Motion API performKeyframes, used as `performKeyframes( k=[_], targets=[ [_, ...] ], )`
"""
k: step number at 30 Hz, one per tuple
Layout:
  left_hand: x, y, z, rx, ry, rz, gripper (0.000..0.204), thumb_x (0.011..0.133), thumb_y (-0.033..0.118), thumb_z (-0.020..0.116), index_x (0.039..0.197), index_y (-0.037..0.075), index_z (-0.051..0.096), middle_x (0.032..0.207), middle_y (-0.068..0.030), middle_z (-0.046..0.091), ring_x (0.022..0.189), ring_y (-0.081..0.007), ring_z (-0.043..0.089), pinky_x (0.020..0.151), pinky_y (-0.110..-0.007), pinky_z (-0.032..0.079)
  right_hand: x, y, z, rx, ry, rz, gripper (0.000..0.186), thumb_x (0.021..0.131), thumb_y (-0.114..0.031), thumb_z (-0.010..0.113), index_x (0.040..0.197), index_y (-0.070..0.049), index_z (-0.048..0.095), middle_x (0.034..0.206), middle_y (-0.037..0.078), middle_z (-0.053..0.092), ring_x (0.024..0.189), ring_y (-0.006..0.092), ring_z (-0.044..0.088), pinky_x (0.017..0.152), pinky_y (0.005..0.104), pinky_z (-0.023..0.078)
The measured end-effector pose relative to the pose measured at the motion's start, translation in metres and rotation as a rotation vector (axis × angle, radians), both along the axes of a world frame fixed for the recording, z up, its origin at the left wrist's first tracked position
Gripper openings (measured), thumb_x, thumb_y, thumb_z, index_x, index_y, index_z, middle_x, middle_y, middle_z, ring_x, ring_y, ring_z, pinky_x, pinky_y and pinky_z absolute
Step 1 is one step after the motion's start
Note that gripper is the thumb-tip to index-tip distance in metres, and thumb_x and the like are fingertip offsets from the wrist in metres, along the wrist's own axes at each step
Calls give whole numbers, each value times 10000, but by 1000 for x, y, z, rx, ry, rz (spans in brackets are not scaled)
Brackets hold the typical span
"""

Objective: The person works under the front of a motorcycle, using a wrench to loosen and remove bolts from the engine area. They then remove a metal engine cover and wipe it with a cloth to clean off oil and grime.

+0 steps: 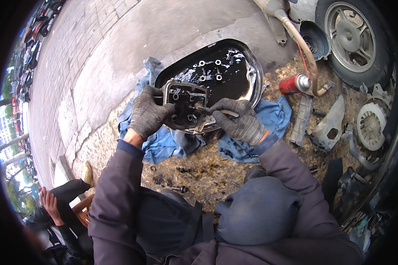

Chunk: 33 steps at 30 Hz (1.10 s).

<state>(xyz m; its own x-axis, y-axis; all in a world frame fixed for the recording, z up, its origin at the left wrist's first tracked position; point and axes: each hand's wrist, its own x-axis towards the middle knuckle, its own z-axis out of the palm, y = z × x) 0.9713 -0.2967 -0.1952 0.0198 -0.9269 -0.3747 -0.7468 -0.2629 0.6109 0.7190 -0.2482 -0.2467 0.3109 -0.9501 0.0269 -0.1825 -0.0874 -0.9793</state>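
Note:
My left hand (149,114), in a grey knitted glove, grips the left side of a squarish metal engine part (185,100), which looks like a cylinder head. The part is tilted over the near left of a black pan (181,58) of dark liquid. My right hand (242,123), also gloved, is closed around a small brush (200,106) whose bristles meet the inside of the part. Several small ring-ended metal pieces (210,70) lie in the pan. Blue cloths (157,143) are spread beneath and beside it.
Right of the pan are a red spray can (290,84), a rusty exhaust pipe (310,59), a wheel (350,37), a cooling fan (370,126) and metal covers (329,126). Bolts (181,189) lie on the stained ground near my feet. Another person's hand (50,204) shows at lower left.

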Motion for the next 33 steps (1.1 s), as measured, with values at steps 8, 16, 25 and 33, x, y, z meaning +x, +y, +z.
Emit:
performKeyframes(
  k=[8, 16, 25, 33],
  targets=[
    [1, 0, 1, -2, 39, 30, 515, 672, 206, 755, 1053, -82, 562, 922, -209, 698, 831, -261, 702, 766, -357, 567, 8, -8, -14, -311, 74, -31, 125, 918, -120, 641, 961, -6, 666, 793, 47, 667, 714, 91, 645, 629, 233, 527],
    [2, 0, -3, -6, -46, -4, 534, 651, 241, 758, 1049, -77, 594, 924, -205, 705, 836, -280, 707, 784, -356, 560, -17, -16, -35, 213, -149, -251, 123, 921, -170, 649, 962, -55, 670, 711, 13, 648, 588, 69, 606, 505, 224, 474],
    [-6, 4, -1, -102, -156, -35, 513, 658, 245, 737, 1048, -57, 594, 909, -223, 701, 830, -315, 703, 772, -381, 558, -10, -10, -42, 20, 124, -117, 90, 894, -142, 616, 955, -107, 673, 839, 72, 701, 749, 247, 691, 720, 364, 566],
    [-5, 4, -3, -77, -145, -10, 520, 661, 236, 741, 1061, -55, 582, 914, -217, 700, 843, -309, 702, 780, -385, 557, -1, -19, 0, 402, -181, -137, 139, 907, -176, 666, 956, -45, 673, 812, 67, 689, 762, 109, 667, 680, 257, 549]
  ],
)
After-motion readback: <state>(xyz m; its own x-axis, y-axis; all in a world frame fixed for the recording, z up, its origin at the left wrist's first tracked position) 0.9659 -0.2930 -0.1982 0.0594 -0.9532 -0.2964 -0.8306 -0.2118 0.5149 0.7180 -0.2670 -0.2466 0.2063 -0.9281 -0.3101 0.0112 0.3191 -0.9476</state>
